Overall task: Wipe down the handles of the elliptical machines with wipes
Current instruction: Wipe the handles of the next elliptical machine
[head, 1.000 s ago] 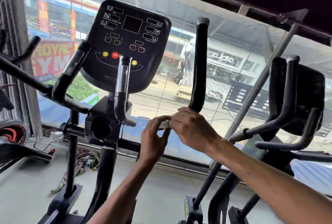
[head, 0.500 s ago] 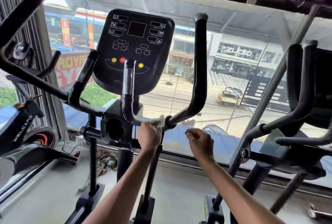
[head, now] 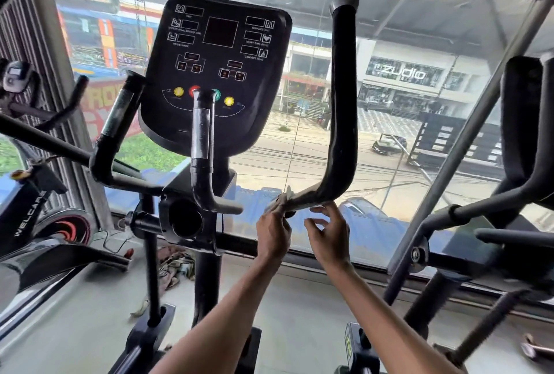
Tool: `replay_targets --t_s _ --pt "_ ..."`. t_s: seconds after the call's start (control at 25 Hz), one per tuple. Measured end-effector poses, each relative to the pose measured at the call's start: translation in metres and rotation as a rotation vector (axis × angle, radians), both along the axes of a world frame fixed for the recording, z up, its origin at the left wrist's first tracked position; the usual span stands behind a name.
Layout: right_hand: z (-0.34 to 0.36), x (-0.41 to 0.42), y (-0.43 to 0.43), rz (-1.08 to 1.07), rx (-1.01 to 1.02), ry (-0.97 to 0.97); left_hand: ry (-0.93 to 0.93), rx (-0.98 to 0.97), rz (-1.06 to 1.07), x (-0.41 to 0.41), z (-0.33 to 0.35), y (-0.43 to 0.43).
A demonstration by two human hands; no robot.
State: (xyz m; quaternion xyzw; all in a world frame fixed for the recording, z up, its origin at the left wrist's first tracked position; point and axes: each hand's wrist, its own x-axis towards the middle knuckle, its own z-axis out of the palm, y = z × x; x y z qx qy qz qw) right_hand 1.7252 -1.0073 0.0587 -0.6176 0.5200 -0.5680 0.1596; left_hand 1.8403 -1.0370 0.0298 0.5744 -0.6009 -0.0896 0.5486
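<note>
The elliptical in front of me has a black console (head: 214,74), a short inner handle (head: 201,146) and a tall black right handle (head: 343,110) that bends inward at its base. My left hand (head: 274,234) grips a pale crumpled wipe (head: 280,201) against the lower bend of that right handle. My right hand (head: 328,234) hovers just below the same bend, fingers spread and loosely curved, holding nothing. The left handle (head: 120,122) rises at the left of the console.
A second elliptical (head: 521,140) stands close on the right. An exercise bike (head: 33,215) is at the left. A big window runs along the front, with a slanted metal pole (head: 467,146). A rag (head: 175,265) lies on the floor.
My right hand has opened and risen toward the bend of the right handle. My left hand has shifted right with the wipe, from the inner handle's end onto the right handle's lower bend.
</note>
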Motion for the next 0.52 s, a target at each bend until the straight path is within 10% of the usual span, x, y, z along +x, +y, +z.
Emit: replay_targets --t_s 0.52 --pt "-0.01 -0.006 -0.014 0.016 -0.142 0.084 0.102 -0.113 -0.028 -0.006 -0.008 -0.013"
